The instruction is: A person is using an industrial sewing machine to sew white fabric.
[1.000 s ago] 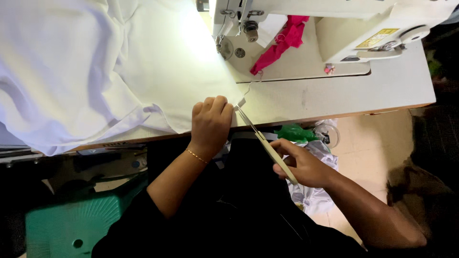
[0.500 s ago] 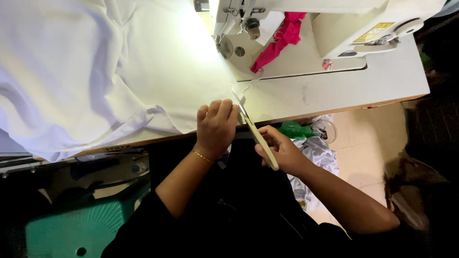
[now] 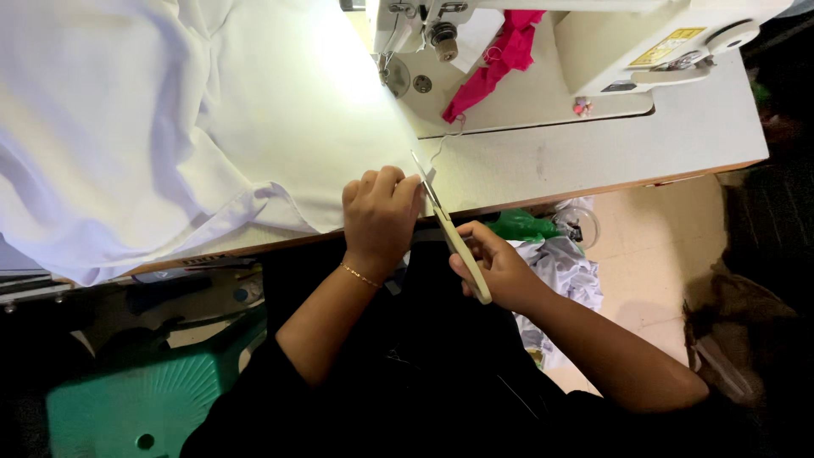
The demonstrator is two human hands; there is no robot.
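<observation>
Left hand pinches white fabric at surface near edge. Right hand grips scissors, blades at thread; cut seemingly unfinished.

The white cloth runs off the far and left edges. The sewing machine is cut off at the far edge. The left hand covers whatever it pinches, and the scissors' handle is buried in the right hand.
</observation>
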